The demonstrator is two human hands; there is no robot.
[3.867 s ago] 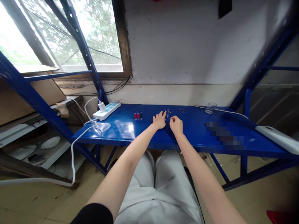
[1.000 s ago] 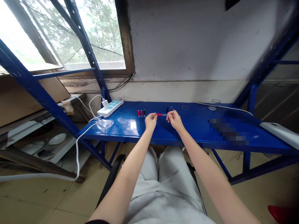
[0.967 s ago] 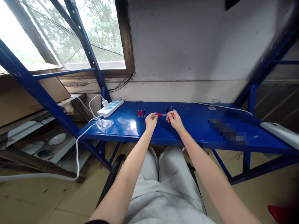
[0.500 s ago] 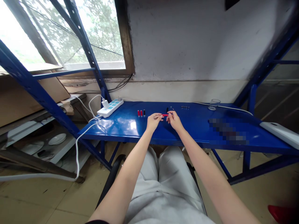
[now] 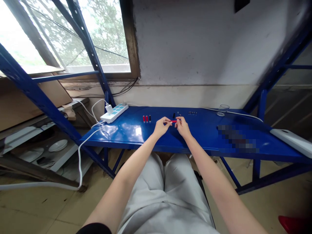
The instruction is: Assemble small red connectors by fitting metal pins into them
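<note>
My left hand (image 5: 161, 127) pinches one end of a slim red tube (image 5: 173, 121), held level just above the blue table. At its other end the fingers of my right hand (image 5: 182, 126) are closed on it, and they partly hide that end. Left of the hands, two red cylinders (image 5: 145, 119) stand side by side with a black one (image 5: 149, 118). Another small black cylinder (image 5: 174, 115) is just behind the red tube. Close to it lies a tiny piece (image 5: 178, 113), too small to make out. Several small metallic pieces (image 5: 192, 113) form a row farther right.
The blue table (image 5: 126, 136) carries a white power strip (image 5: 114, 113) with cables at the left. A clear glass (image 5: 222, 110) stands at the back right, near a pixelated dark object (image 5: 237, 138). A white object (image 5: 291, 141) lies at the right edge. Behind is a wall (image 5: 195, 48).
Both hands stay on the red tube with only small finger shifts. The camera view has moved slightly.
</note>
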